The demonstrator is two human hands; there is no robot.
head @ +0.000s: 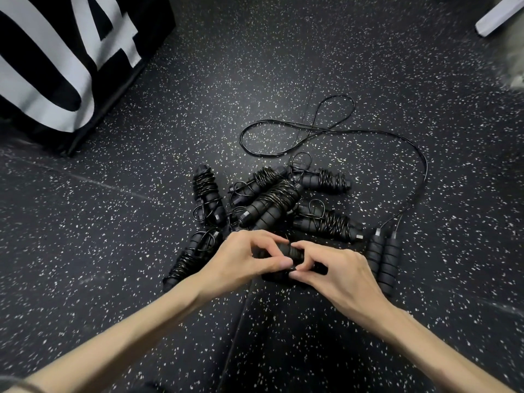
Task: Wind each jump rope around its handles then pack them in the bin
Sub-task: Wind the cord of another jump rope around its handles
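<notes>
Black foam-handled jump rope bundle (286, 258) sits pinched between my left hand (249, 258) and right hand (334, 272), long axis left-right on the speckled floor (141, 222), while the unwound rope's handles (384, 258) lie just beside my right.

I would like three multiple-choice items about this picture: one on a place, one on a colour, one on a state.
1. Where does the unwound jump rope lie?
A. right of the hands
B. left of the hands
C. on the box

2. What colour are the handles?
A. red
B. black
C. white

3. What do the hands do?
A. rest open on the floor
B. both hold one wound rope
C. lift the box

Key: 1 A, its handles lie beside the right hand; 2 B, all look black; 3 B, left hand and right pinch the wound rope.
</notes>
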